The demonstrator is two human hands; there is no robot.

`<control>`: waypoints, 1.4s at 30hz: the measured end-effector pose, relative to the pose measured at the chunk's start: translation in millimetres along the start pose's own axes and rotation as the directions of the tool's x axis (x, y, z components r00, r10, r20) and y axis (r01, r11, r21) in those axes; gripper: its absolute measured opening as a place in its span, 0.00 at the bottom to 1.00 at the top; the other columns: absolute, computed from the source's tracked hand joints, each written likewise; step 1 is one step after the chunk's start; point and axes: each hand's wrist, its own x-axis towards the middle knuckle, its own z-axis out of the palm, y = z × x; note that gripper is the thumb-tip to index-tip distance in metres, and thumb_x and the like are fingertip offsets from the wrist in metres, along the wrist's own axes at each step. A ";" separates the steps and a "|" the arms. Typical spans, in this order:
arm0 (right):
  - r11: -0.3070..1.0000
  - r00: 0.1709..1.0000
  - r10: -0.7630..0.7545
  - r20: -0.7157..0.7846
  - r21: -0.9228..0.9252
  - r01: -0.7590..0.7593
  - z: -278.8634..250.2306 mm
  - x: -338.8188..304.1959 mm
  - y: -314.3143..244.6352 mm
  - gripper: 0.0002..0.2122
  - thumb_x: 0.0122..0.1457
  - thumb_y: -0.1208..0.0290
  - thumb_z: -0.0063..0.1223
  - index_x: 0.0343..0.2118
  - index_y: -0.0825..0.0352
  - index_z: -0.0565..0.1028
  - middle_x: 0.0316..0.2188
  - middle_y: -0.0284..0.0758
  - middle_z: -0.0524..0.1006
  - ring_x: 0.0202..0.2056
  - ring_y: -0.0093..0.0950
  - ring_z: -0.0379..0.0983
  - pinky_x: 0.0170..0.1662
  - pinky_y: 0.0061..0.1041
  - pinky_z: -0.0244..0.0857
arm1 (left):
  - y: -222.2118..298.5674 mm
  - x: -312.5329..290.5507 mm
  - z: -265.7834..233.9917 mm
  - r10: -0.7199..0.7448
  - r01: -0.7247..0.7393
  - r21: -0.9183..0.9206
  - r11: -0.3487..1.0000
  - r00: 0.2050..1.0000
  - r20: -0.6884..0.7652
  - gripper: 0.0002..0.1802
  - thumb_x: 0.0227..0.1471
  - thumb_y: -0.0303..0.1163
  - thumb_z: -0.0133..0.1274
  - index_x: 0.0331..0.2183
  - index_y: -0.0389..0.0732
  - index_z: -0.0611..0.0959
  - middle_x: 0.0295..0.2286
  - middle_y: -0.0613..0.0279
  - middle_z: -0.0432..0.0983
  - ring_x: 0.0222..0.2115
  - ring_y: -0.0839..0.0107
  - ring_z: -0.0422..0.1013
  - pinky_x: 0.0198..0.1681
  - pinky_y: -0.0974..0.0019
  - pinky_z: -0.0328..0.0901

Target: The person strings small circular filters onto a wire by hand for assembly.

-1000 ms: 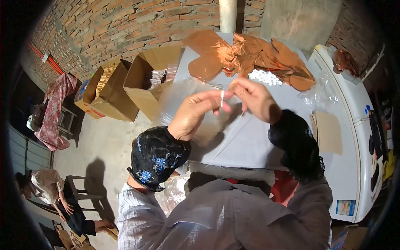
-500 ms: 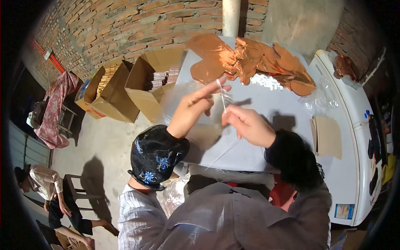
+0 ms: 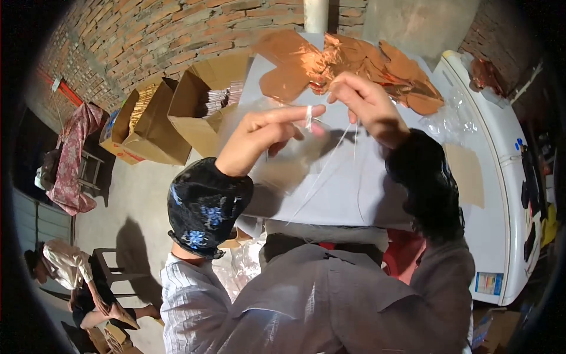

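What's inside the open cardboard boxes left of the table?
The nearer box shows stacked flat packs at its opening; the farther box shows yellowish bundled strips. The box walls hide everything deeper, so how full they are cannot be seen.

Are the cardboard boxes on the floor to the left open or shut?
Open. The nearer cardboard box has its flaps up, with stacked items showing inside; the farther box also gapes, showing yellowish contents.

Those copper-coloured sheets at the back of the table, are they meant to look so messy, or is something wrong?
The copper-coloured sheets lie crumpled and overlapping in a loose heap at the far edge of the table, not stacked flat. Nothing looks spilled or broken. The left hand pinches a small white strip; the right hand holds thin white threads.
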 end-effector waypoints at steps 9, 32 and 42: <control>0.988 0.992 -0.109 -0.058 -0.116 0.102 -8.5 5.8 -25.6 0.14 0.65 0.60 0.41 0.33 0.66 0.72 0.27 0.26 0.71 0.26 0.14 0.64 0.28 0.17 0.60 | -0.8 4.9 -15.8 -0.061 0.060 -0.037 0.998 0.998 -0.015 0.27 0.51 0.36 0.42 0.50 0.31 0.72 0.33 0.61 0.74 0.27 0.76 0.67 0.35 0.75 0.62; 0.980 0.998 -0.070 0.004 -0.188 0.070 -4.7 7.3 22.0 0.11 0.66 0.64 0.38 0.37 0.65 0.71 0.27 0.25 0.71 0.25 0.14 0.62 0.25 0.15 0.57 | 10.3 24.8 12.5 0.042 -0.083 -0.364 0.928 0.992 -0.119 0.34 0.61 0.56 0.34 0.53 0.36 0.70 0.42 0.61 0.74 0.20 0.81 0.60 0.27 0.76 0.63; 0.990 0.996 -0.089 -0.011 -0.115 0.087 19.6 -15.8 38.0 0.07 0.63 0.70 0.43 0.37 0.66 0.72 0.28 0.27 0.74 0.33 0.20 0.69 0.38 0.22 0.64 | -4.7 26.3 22.5 -0.039 0.034 -0.312 0.950 0.999 -0.009 0.40 0.60 0.60 0.24 0.53 0.34 0.69 0.44 0.54 0.73 0.17 0.80 0.59 0.29 0.73 0.65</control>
